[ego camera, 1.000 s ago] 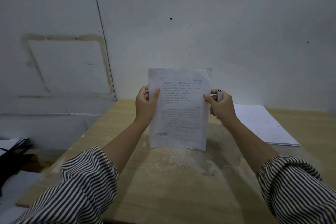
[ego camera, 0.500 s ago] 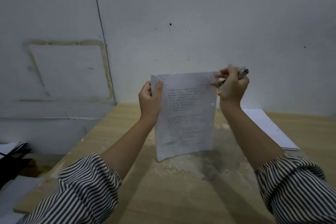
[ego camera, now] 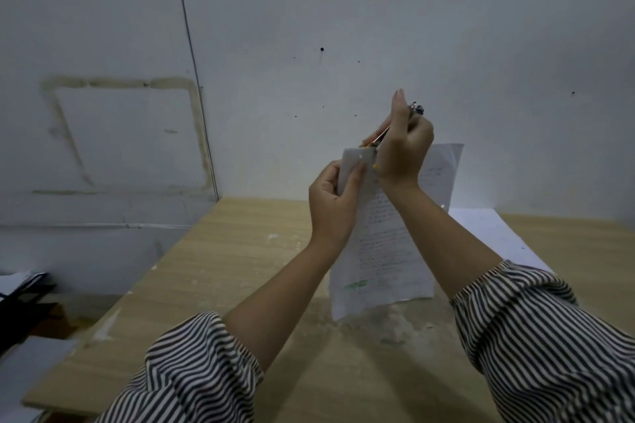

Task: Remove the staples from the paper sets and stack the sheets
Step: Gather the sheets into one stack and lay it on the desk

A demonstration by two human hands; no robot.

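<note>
Head cam: your left hand (ego camera: 335,204) pinches the paper set (ego camera: 388,244) by its top-left corner, held up above the bench (ego camera: 220,251). Your right hand (ego camera: 400,148) grips a metal tool (ego camera: 414,110) w/ tip at that corner. Loose sheets (ego camera: 494,233) lie behind, right.

Setting: plain office or workroom — bare white wall (ego camera: 378,10), worn wooden table (ego camera: 223,268), stack of white sheets (ego camera: 494,233) on it; papers (ego camera: 13,282) at left edge.

White paper set (ego camera: 385,244), striped sleeve (ego camera: 192,367), seemingly tan table (ego camera: 220,251)
</note>
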